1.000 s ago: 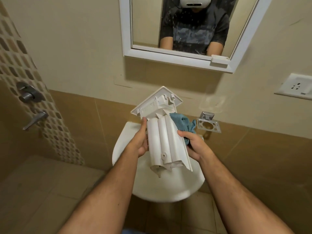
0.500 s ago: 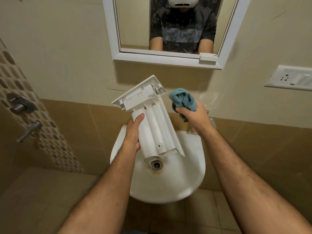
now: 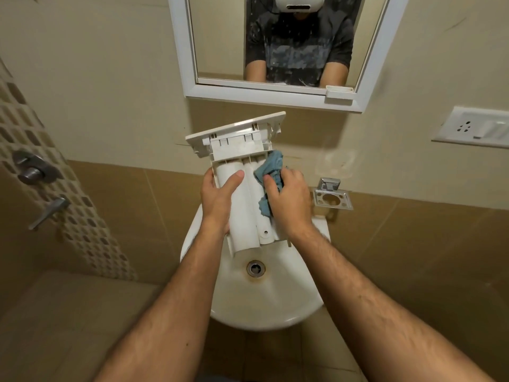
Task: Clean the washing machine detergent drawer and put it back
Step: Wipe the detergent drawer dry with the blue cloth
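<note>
L hand (image 3: 217, 202) grips drawer (image 3: 245, 210), R hand (image 3: 289, 199) presses cloth (image 3: 271, 172) on it

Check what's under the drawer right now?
Under the drawer is the sink, its drain visible just below the drawer's lower end. The tap, if there is one, is hidden behind the drawer and hands.

One drawer (image 3: 242, 172), one cloth (image 3: 271, 166), two hands, one sink (image 3: 275, 304), one mirror (image 3: 192, 86).

over a white basin (image 3: 275, 304), the left hand (image 3: 217, 199) grips an upturned detergent drawer (image 3: 242, 194) while the right hand (image 3: 289, 199) presses a blue cloth (image 3: 271, 168) to it
</note>
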Motion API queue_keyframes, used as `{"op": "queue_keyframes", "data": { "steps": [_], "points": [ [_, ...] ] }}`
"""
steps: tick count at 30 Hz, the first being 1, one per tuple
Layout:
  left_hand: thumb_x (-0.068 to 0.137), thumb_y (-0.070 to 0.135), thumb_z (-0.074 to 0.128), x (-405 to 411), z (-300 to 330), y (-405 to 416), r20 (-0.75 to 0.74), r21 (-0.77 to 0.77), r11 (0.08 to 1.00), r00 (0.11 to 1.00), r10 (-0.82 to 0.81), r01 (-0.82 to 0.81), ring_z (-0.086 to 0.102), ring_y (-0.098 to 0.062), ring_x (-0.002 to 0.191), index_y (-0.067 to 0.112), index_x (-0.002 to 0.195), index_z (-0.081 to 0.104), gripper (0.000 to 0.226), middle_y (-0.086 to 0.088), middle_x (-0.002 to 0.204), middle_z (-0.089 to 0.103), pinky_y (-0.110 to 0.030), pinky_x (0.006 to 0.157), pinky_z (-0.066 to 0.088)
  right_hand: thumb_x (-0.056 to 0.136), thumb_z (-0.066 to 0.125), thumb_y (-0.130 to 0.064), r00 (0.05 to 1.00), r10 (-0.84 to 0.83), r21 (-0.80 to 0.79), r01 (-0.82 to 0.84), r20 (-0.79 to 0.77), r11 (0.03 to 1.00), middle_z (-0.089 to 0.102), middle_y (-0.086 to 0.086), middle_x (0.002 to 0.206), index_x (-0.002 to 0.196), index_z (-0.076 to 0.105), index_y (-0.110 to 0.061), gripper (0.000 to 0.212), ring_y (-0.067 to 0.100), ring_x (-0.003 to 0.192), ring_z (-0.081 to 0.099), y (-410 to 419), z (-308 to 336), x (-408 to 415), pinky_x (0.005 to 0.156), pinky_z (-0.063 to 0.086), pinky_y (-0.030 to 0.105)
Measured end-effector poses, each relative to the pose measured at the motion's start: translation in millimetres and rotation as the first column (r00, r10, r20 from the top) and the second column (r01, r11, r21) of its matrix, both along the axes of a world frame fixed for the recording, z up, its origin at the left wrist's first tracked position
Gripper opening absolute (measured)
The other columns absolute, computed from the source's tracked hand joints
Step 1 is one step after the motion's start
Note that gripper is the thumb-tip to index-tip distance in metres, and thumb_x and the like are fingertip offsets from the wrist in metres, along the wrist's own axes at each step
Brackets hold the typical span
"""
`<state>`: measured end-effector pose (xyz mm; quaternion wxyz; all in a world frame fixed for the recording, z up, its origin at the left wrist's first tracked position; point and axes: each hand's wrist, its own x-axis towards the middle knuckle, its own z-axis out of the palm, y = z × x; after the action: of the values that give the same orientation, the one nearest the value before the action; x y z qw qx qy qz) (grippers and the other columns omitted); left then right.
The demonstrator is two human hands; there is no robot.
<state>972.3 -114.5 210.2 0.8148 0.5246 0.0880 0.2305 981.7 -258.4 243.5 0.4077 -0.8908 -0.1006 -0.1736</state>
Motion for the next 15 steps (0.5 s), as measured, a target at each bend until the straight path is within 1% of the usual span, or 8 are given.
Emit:
{"op": "queue_keyframes", "data": {
  "steps": [2,4,6,8,11,13,15],
  "points": [
    [0.068,0.033,0.086,-1.4,1.5,6.6,0.013,0.023,1.000,1.000,0.017,-0.017,0.073,-0.022,0.097,0.033,0.110,0.063,0.047,0.001,0.105,0.075,-0.038,0.072,0.060,0.094,0.053,-0.040,0.999,0.037,0.025,-0.037,-0.017,0.999,0.050,-0.002,0.093,0.092,0.059,-0.019,0.022,0.017,0.089,0.050,-4.8,-14.6,-8.1,0.071,0.036,0.030],
    [0.068,0.035,0.085,-3.9,1.2,9.2,0.002,0.053,0.998,1.000,0.022,-0.022,0.072,-0.020,0.100,0.033,0.114,0.061,0.052,0.003,0.107,0.074,-0.040,0.078,0.060,0.093,0.056,-0.037,0.996,0.069,0.046,-0.066,-0.061,0.997,0.051,0.000,0.090,0.086,0.058,-0.018,0.021,0.017,0.085,0.051,-10.5,-22.7,-11.5,0.070,0.035,0.029],
    [0.068,0.035,0.085,-6.9,-1.2,5.1,-0.010,0.037,0.999,1.000,0.025,-0.025,0.072,-0.021,0.100,0.030,0.116,0.061,0.053,0.002,0.108,0.074,-0.043,0.080,0.060,0.094,0.055,-0.037,0.995,0.064,0.054,-0.060,-0.077,0.997,0.053,0.002,0.088,0.080,0.054,-0.018,0.024,0.017,0.082,0.049,-11.7,-17.1,-7.8,0.069,0.034,0.028],
    [0.070,0.034,0.084,-9.1,-0.8,-2.8,-0.009,0.006,1.000,1.000,0.010,-0.010,0.073,-0.024,0.098,0.024,0.119,0.059,0.056,-0.002,0.108,0.074,-0.042,0.076,0.060,0.097,0.050,-0.039,0.998,0.033,0.057,-0.030,-0.052,0.998,0.053,0.005,0.093,0.084,0.056,-0.015,0.028,0.019,0.087,0.049,-6.9,-3.6,-0.7,0.073,0.037,0.032],
    [0.072,0.030,0.083,-8.1,5.3,-11.2,0.012,0.020,0.999,0.999,-0.031,0.031,0.073,-0.028,0.096,0.019,0.124,0.057,0.059,-0.007,0.109,0.073,-0.039,0.070,0.060,0.098,0.046,-0.037,1.000,0.001,0.074,-0.002,0.019,0.997,0.050,0.004,0.103,0.099,0.059,-0.012,0.028,0.019,0.101,0.048,0.3,17.2,7.9,0.084,0.044,0.035],
    [0.073,0.029,0.082,-6.0,13.7,-11.0,0.033,0.020,1.000,0.999,-0.019,0.019,0.073,-0.030,0.095,0.017,0.123,0.057,0.056,-0.009,0.109,0.073,-0.041,0.072,0.060,0.099,0.045,-0.038,0.998,0.015,0.088,-0.021,0.059,0.996,0.049,0.002,0.103,0.103,0.059,-0.015,0.027,0.018,0.102,0.048,2.1,22.3,8.2,0.084,0.045,0.035],
    [0.074,0.028,0.081,-5.4,19.8,-8.0,0.047,0.004,1.000,0.999,0.007,-0.007,0.073,-0.031,0.094,0.016,0.119,0.059,0.052,-0.010,0.107,0.073,-0.042,0.071,0.060,0.098,0.046,-0.039,0.997,0.031,0.088,-0.038,0.075,0.995,0.049,0.002,0.102,0.102,0.059,-0.015,0.027,0.019,0.100,0.049,1.6,18.5,4.4,0.080,0.045,0.034]
  ]
}}
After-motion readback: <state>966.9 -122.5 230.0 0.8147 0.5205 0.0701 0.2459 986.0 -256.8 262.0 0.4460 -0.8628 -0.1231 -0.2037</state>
